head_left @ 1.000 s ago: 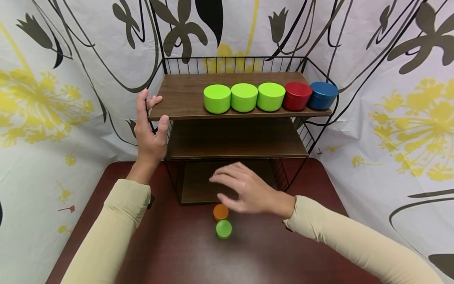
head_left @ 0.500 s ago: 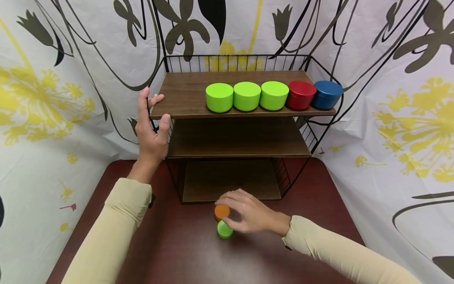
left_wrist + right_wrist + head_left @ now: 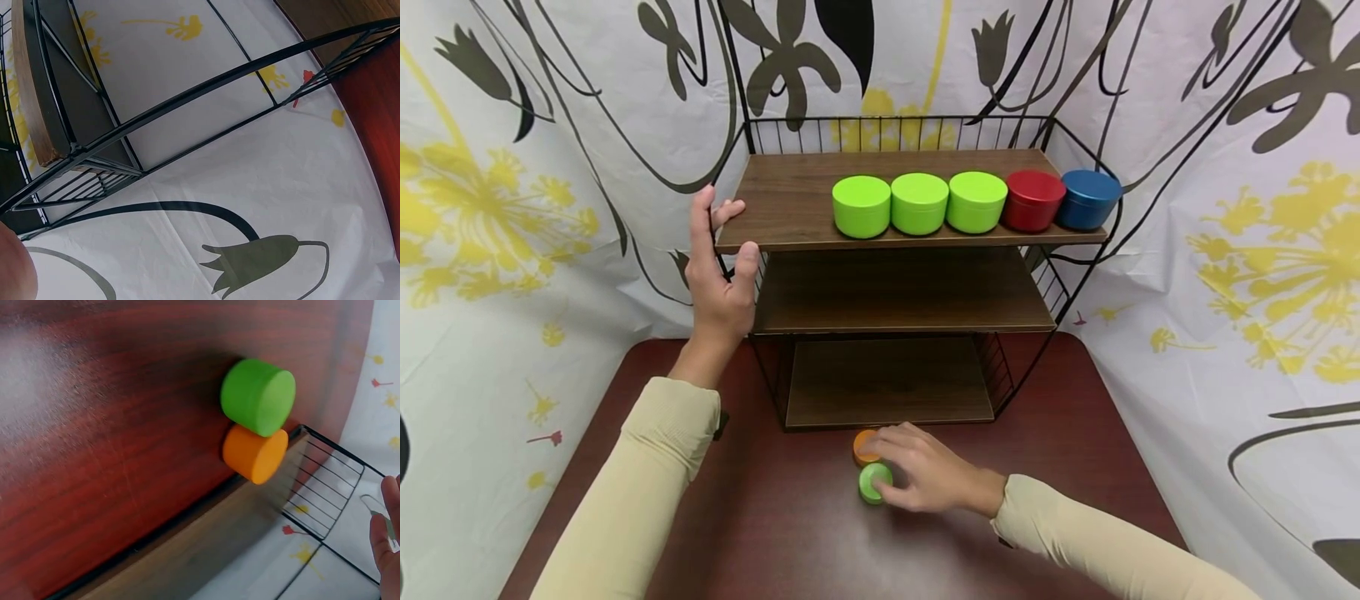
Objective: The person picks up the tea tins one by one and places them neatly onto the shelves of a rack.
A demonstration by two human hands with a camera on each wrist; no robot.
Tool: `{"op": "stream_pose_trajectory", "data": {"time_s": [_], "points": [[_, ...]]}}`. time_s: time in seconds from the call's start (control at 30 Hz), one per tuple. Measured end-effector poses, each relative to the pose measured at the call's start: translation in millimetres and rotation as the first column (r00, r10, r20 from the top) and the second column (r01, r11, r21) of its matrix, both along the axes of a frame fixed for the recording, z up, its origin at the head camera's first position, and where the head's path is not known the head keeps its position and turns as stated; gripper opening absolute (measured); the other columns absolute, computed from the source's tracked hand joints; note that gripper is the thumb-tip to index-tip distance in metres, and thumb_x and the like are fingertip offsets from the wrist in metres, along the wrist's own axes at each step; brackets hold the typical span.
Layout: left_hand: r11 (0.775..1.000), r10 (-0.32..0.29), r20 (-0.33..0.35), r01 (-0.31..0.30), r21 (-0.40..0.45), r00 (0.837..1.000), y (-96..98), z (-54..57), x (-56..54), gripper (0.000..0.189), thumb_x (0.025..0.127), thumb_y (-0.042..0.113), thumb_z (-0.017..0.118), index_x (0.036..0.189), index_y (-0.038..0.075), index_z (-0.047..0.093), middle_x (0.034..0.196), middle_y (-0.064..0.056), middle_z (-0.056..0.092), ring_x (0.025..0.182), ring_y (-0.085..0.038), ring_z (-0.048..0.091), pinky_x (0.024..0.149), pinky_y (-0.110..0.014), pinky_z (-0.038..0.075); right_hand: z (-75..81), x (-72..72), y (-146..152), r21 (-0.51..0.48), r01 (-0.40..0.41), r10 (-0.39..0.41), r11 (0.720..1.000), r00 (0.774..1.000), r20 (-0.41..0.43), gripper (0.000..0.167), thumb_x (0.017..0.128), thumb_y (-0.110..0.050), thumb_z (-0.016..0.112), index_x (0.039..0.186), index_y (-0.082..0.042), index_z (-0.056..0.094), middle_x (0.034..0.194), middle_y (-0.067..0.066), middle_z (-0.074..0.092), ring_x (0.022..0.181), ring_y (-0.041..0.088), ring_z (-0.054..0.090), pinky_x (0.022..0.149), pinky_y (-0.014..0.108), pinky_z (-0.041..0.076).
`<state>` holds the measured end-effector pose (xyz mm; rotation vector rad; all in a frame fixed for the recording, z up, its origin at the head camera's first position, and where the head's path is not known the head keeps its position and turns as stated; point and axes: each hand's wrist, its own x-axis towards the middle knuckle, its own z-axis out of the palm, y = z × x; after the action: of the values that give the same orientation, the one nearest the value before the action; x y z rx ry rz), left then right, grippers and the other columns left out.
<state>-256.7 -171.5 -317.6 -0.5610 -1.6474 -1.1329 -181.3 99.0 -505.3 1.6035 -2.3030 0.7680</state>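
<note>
My left hand (image 3: 721, 287) is at the left end of the rack (image 3: 887, 246), thumb and fingers spread about its top corner. Just a rounded bit of that hand (image 3: 15, 265) enters the left wrist view. My right hand (image 3: 921, 467) reaches down over two small round containers, fingers apart and loosely bent. Its thumb overlaps the green container (image 3: 257, 397); the fingertips partly cover the orange container (image 3: 253, 453). Both stand side by side on the table before the rack. In the right wrist view neither is gripped. Fingers (image 3: 389, 531) show at that view's right edge.
Along the top shelf (image 3: 786, 192) stand several larger round tins: lime-green ones, then a red tin (image 3: 1033, 202) and a blue tin (image 3: 1088, 200). Black wire sides frame the rack. Patterned white cloth (image 3: 1187, 275) encloses the dark red table (image 3: 790, 517).
My right hand has come down and toward me, from in front of the bottom shelf to the two small containers. My left hand has stayed at the rack.
</note>
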Motion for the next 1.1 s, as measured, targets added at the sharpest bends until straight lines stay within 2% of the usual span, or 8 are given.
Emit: {"op": "stream_pose_trajectory", "data": {"time_s": [0.2, 0.53, 0.83, 1.1], "points": [[1.0, 0.001, 0.011, -0.001, -0.002, 1.0, -0.8, 0.9, 2.3, 0.073, 0.096, 0.041, 0.05, 0.141, -0.015, 0.035, 0.121, -0.029, 0.061, 0.124, -0.035, 0.052, 0.11, -0.041, 0.032, -16.3, 1.3, 1.6, 0.052, 0.058, -0.06, 0.997, 0.997, 0.044, 0.043, 0.083, -0.025, 0.075, 0.123, -0.012, 0.066, 0.117, -0.002, 0.066, 0.107, 0.01, 0.061, 0.087, 0.032, 0.047], [1.0, -0.004, 0.011, 0.004, -0.003, 1.0, -1.3, 2.3, 4.6, 0.072, 0.096, 0.038, 0.049, 0.141, -0.016, 0.035, 0.121, -0.031, 0.06, 0.123, -0.037, 0.052, 0.11, -0.042, 0.032, -43.3, 4.0, 5.7, 0.13, 0.119, -0.134, 0.984, 0.985, 0.113, 0.044, 0.085, -0.029, 0.076, 0.125, -0.012, 0.066, 0.119, -0.003, 0.065, 0.108, 0.01, 0.059, 0.088, 0.033, 0.046], [1.0, -0.01, 0.002, 0.01, -0.005, 1.0, -1.5, 1.0, 3.2, 0.074, 0.097, 0.043, 0.049, 0.141, -0.016, 0.035, 0.121, -0.03, 0.06, 0.123, -0.036, 0.052, 0.11, -0.042, 0.032, -64.7, 7.3, 6.3, 0.172, 0.15, -0.166, 0.974, 0.983, 0.081, 0.048, 0.084, -0.035, 0.077, 0.123, -0.01, 0.067, 0.121, 0.0, 0.064, 0.11, 0.014, 0.058, 0.092, 0.035, 0.047], [1.0, -0.019, 0.003, 0.019, -0.015, 1.0, -1.6, 0.6, 1.6, 0.075, 0.097, 0.043, 0.05, 0.142, -0.015, 0.034, 0.123, -0.029, 0.06, 0.125, -0.036, 0.052, 0.109, -0.042, 0.033, -77.5, 9.0, 7.7, 0.163, 0.167, -0.178, 0.972, 0.983, 0.054, 0.05, 0.082, -0.036, 0.078, 0.124, -0.012, 0.068, 0.121, -0.001, 0.063, 0.11, 0.013, 0.058, 0.092, 0.033, 0.047]]}}
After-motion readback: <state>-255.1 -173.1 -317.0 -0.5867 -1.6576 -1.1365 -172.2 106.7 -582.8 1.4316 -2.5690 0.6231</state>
